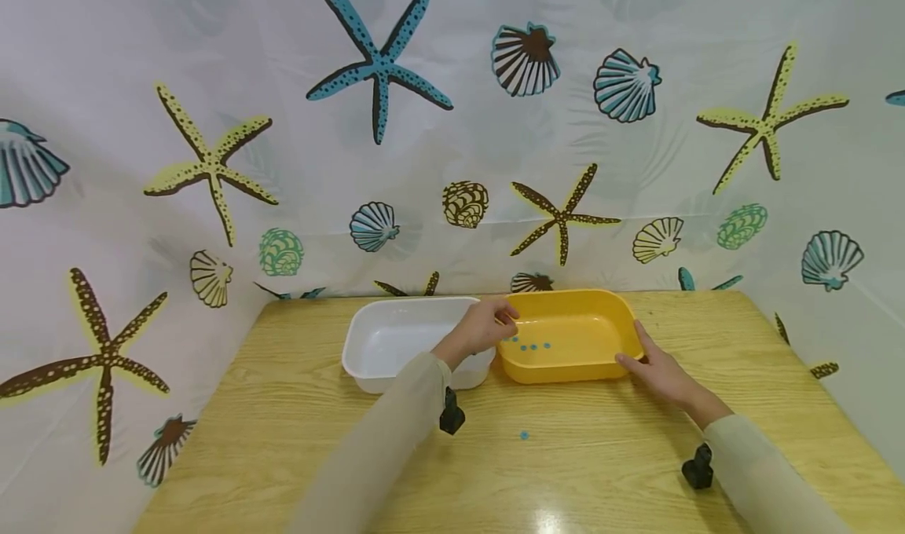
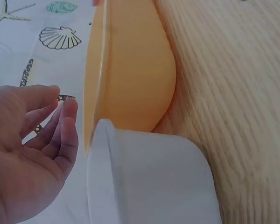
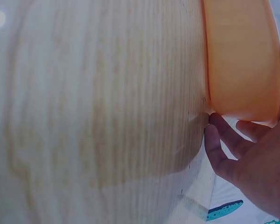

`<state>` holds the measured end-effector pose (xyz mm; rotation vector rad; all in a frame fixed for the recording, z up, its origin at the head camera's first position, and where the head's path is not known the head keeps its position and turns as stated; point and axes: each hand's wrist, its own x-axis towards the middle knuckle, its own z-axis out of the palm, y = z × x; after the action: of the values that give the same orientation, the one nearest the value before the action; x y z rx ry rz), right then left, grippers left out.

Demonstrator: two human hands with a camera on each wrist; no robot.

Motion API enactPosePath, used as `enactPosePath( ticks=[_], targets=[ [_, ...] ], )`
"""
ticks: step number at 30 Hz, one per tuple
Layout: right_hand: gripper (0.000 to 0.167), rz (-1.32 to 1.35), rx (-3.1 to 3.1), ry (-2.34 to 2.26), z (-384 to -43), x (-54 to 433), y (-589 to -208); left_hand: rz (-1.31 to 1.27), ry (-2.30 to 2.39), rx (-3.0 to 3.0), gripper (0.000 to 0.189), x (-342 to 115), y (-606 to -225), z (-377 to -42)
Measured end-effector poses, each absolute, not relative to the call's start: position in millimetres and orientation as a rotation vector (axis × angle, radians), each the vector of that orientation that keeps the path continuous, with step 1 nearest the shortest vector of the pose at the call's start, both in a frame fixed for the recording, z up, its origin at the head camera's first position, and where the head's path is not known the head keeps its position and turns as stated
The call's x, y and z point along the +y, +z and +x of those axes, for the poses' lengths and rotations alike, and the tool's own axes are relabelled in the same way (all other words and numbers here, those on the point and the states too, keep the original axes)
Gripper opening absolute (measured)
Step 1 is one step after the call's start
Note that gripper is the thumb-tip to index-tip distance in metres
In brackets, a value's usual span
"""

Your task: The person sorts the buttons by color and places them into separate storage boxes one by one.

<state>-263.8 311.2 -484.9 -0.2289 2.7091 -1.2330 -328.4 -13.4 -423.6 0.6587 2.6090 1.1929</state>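
My left hand (image 1: pixel 482 328) hovers where the white tub (image 1: pixel 364 308) meets the yellow tub (image 1: pixel 566 373), fingertips over the yellow tub's left end. In the left wrist view its thumb and fingers (image 2: pixel 67 109) are loosely curved, with a gap and nothing visible between them. My right hand (image 1: pixel 663 373) holds the yellow tub's right end, the thumb at the front rim. Fingers (image 3: pixel 224 133) press the outside of that end in the right wrist view. Several small blue discs (image 1: pixel 547 345) lie on the yellow tub's floor, towards its left.
Another small blue disc (image 1: pixel 524 435) lies on the wooden table (image 1: pixel 283 455), in front of the tubs. The tubs stand side by side near the table's back edge. A curtain (image 1: pixel 438 157) printed with shells and starfish encloses the back and sides.
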Motion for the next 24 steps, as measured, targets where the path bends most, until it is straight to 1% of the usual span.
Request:
enactPosePath(
  ticks=[13,19,24],
  targets=[
    [0.085,-0.234,2.711,-1.229,-263,310,-482,0.857,1.078,2.502,0.020,-35,-420,-286],
    [0.085,-0.237,2.713,-1.229,-264,311,-485,0.992,1.056,2.410,0.016,-39,-426,-269],
    [0.085,-0.236,2.706,-1.240,-264,311,-485,1.032,1.021,2.352,0.015,-36,-434,-259]
  ],
)
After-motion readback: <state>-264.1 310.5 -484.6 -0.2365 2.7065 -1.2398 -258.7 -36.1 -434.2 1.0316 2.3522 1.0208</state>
